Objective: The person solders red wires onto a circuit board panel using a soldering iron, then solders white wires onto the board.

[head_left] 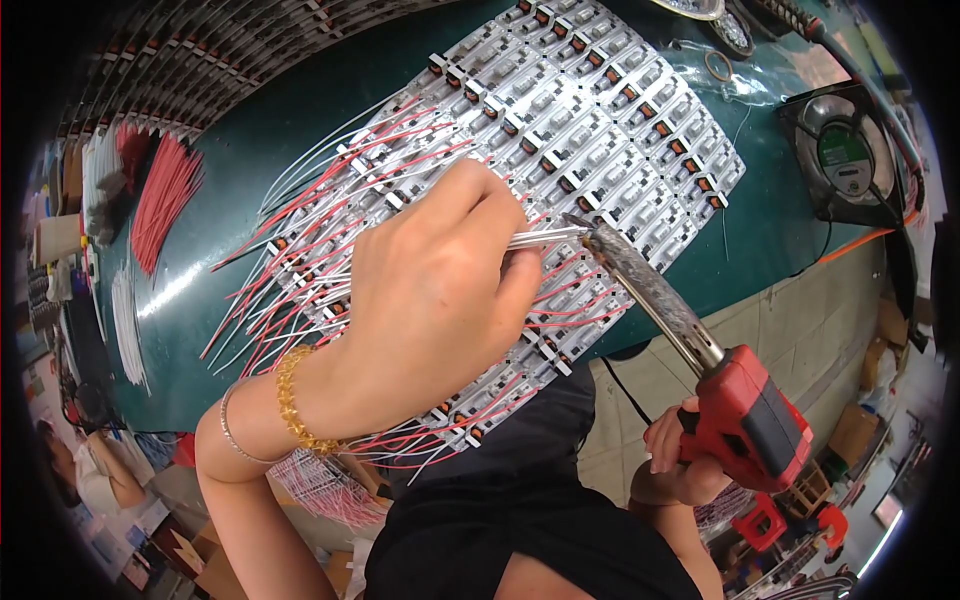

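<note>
At the centre of the head view, the left hand (440, 300) pinches a thin white wire (545, 238) between thumb and fingers, its free end meeting the tip of one soldering iron (655, 300); the right hand (680, 455), at lower right, is closed around the iron's red handle (752, 415); the iron's grey barrel slants up and left from that hand to the wire end, just right of the left hand's fingertips. Under both lies one large white panel of small circuit boards (600, 110), too many to count, spread over a dark green table (300, 110); red and white leads (290, 250) fan out from the panel's left part beneath the left hand. Two bracelets sit on the left wrist, one of gold beads (295, 400) and one thin silver bangle (235, 435). At upper left, one bundle of red wires (165, 195) lies on the table beside white wire bundles (100, 170). At upper right, one square black fan (845, 155) stands by the table edge.
</note>
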A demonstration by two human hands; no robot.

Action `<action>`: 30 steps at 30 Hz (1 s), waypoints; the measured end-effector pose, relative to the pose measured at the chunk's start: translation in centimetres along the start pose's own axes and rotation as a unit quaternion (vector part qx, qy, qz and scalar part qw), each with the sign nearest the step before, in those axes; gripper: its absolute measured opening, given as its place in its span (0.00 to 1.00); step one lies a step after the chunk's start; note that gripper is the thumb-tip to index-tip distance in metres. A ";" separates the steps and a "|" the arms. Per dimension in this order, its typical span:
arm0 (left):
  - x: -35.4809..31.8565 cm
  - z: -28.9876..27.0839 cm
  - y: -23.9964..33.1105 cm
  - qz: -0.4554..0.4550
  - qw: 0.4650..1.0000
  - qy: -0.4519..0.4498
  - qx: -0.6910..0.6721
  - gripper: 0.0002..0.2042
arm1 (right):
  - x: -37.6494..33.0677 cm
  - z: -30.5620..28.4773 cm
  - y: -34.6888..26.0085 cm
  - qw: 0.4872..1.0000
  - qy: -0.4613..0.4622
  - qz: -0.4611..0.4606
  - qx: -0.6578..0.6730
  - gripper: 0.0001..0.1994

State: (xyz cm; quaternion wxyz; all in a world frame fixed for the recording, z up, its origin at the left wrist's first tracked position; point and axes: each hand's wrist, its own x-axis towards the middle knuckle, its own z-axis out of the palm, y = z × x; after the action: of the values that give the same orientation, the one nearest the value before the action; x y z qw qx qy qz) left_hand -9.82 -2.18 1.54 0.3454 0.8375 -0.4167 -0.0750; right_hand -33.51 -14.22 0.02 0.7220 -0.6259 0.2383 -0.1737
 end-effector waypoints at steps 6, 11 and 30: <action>0.2 0.1 -0.2 0.023 1.000 0.002 0.003 0.05 | -0.1 0.0 -0.1 0.999 0.010 0.004 0.041 0.40; 0.1 -0.2 0.3 0.006 1.000 -0.007 0.002 0.05 | -0.2 0.0 0.2 0.997 0.011 -0.015 0.072 0.40; -0.5 -0.2 1.4 0.026 0.999 -0.011 -0.017 0.06 | -1.4 -1.2 0.4 0.996 0.033 -0.014 0.077 0.40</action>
State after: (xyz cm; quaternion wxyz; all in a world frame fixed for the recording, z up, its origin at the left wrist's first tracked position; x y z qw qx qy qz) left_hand -10.95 -2.29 2.50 0.3569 0.8195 -0.4406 -0.0828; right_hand -35.38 -14.38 -0.35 0.7574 -0.5653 0.2393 -0.2223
